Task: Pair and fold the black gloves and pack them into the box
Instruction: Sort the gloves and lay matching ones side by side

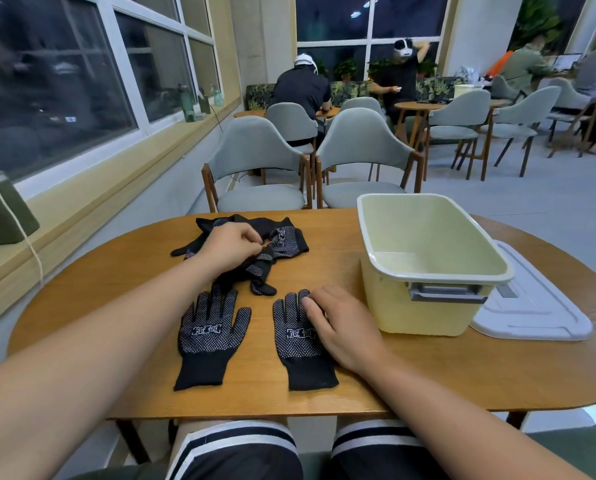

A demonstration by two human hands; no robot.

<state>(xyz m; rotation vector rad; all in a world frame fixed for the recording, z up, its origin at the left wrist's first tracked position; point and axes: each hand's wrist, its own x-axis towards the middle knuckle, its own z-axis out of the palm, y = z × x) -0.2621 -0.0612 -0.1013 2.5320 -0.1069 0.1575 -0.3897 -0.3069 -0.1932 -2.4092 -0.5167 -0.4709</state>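
Two black dotted gloves lie flat, palm side up, side by side near the table's front: the left glove point(208, 336) and the right glove point(298, 344). My right hand point(341, 327) rests on the right glove's fingers, flat, pressing rather than gripping. Behind them sits a loose pile of black gloves point(276, 242). My left hand point(232, 249) lies on that pile with thumb and fingers pinched on one glove. The pale yellow box point(428, 303) stands open at the right, nothing inside it.
The box's white lid point(532, 306) lies flat to the right of the box. Two grey chairs point(255, 168) stand behind the wooden table point(428, 375). Other people sit at tables further back. A window sill runs along the left.
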